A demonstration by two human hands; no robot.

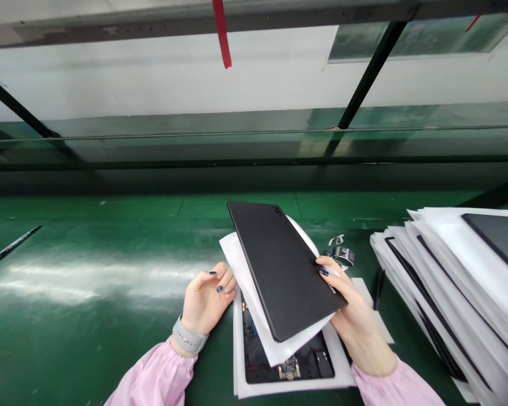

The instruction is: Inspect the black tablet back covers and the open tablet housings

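A black tablet back cover, with camera holes near its far corner, is tilted in my right hand. The right thumb and fingers grip its right edge together with a white sheet beneath it. Partly covered below lies an opened tablet with bare circuit boards, on more white paper. My left hand is just left of the sheet, palm partly up and fingers loosely curled, holding nothing visible; I cannot tell whether its fingertips touch the sheet.
To the right stands a tall pile of white sheets interleaved with dark panels. A small black-and-silver item and a dark pen-like object lie before it. A thin dark strip rests far left on the green table.
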